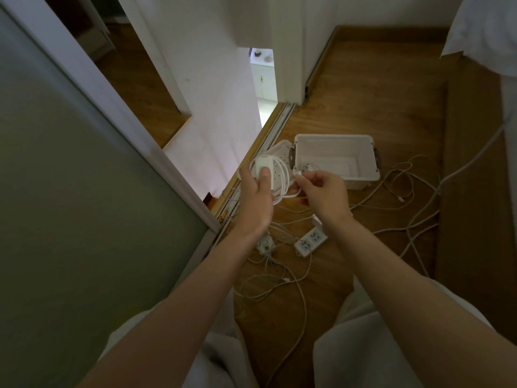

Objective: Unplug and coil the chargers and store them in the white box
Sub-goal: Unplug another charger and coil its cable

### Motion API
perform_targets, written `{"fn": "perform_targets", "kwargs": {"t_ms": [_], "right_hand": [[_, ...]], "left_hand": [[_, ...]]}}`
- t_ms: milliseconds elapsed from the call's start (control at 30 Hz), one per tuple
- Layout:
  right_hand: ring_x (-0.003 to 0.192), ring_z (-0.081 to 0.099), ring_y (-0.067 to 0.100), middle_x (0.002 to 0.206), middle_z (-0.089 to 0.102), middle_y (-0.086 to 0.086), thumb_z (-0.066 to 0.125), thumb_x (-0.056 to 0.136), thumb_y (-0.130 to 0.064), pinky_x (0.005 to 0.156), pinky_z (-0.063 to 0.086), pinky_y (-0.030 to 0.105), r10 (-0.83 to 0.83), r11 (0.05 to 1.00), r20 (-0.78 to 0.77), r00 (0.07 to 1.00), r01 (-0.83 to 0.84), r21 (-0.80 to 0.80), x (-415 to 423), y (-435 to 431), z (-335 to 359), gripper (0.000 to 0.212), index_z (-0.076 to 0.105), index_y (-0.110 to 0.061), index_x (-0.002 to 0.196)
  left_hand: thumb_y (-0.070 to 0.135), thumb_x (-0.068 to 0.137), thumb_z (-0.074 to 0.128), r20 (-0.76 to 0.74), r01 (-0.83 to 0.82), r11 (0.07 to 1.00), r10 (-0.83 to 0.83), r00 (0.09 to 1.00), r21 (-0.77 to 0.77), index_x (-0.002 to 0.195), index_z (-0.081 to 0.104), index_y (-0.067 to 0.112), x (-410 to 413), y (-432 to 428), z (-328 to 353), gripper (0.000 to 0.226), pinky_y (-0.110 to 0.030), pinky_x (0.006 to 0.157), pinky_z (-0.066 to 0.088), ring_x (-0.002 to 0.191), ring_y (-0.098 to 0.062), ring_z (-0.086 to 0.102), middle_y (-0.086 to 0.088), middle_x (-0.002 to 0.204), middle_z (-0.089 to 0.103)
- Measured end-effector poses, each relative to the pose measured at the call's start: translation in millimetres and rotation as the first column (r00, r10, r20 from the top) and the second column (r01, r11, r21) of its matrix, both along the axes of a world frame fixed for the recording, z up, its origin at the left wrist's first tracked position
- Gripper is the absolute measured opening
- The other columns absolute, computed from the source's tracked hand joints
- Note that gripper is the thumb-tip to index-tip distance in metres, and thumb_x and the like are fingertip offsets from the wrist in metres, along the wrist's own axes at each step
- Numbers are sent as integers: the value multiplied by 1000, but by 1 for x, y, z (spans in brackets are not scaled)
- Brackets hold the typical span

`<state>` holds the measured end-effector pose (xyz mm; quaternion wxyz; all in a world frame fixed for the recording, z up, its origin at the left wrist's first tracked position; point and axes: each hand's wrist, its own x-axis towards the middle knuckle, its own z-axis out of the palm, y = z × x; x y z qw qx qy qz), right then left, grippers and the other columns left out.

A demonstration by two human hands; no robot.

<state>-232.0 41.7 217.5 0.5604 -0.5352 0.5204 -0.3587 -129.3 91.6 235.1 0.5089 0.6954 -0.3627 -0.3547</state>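
Observation:
My left hand (256, 191) grips a white charger brick (264, 167) with its cable (282, 189) wound in loops around it. My right hand (321, 189) pinches the free end of that cable (300, 175) between thumb and finger, just in front of the white box. The white box (366, 152) stands open on the wooden floor behind my hands, with its lid (279, 148) lying at its left. A white power strip (309, 242) lies on the floor below my right wrist. Another charger (264, 245) sits beside it, partly hidden by my left wrist.
Loose white cables (402, 191) sprawl over the floor to the right of the box and towards my knees (282, 287). A sliding door with a floor track (251, 166) runs along the left. White bedding (486, 32) hangs at the upper right.

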Motion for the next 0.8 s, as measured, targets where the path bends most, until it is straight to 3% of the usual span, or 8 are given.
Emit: {"fn": "perform_targets", "kwargs": {"t_ms": [100,200,300,400,533,633,700,800], "right_hand": [[61,55,4,71,61,-1,52,94,-10,53,43,9,123,990,-120,985,-130,-50,-1,-4,-2,16,66,-4,98],[63,53,5,72,60,-1,51,94,-7,54,42,6,214,970,-125,969,-226,-88,-4,-5,1,17,67,-5,97],[66,53,8,76,63,2,50,94,-8,59,43,14,271,962,-9,962,-271,46,-9,-8,2,19,67,-6,101],[72,54,14,85,67,8,52,93,-9,70,44,24,305,929,121,945,-323,183,-13,-11,-1,20,69,-10,102],[60,51,5,75,64,0,55,92,-10,56,41,16,209,919,167,964,-252,303,-11,-6,-5,16,68,-8,100],[48,52,2,69,60,1,57,90,-9,46,42,14,79,927,191,979,-142,346,-7,-1,-7,16,66,-1,101],[50,51,4,68,59,1,58,90,-9,44,41,11,67,953,140,988,-105,284,-5,0,-8,16,66,0,101],[63,51,11,73,61,2,58,90,-8,53,43,13,127,966,100,987,-146,213,-4,1,-5,13,68,-3,96]], "left_hand": [[25,102,30,70,74,996,-71,995,-46,144,20,20,-2,2,2,43,-14,72,52,100,-6,49,4,122,38],[25,103,28,20,78,997,-77,997,-29,143,24,20,1,2,3,40,-12,68,52,97,-6,50,5,118,40],[28,103,25,-40,119,993,-119,992,13,137,28,22,5,2,6,34,-9,60,50,88,-4,53,10,104,45],[29,103,24,-120,177,982,-168,978,70,128,33,25,9,2,5,27,-15,60,54,83,-5,58,9,100,51],[31,103,23,-131,203,971,-186,974,124,138,31,21,11,5,1,37,-24,70,55,84,-7,61,8,102,54],[31,103,23,-93,220,964,-207,974,147,140,28,22,9,5,-1,38,-14,65,54,89,-4,57,6,110,52],[29,104,23,-90,216,965,-205,975,147,139,29,20,7,6,0,37,-10,59,51,86,-2,56,8,105,52],[27,104,23,-90,206,967,-194,977,153,139,29,19,7,6,-1,37,-7,56,48,81,2,55,15,98,50]]}}
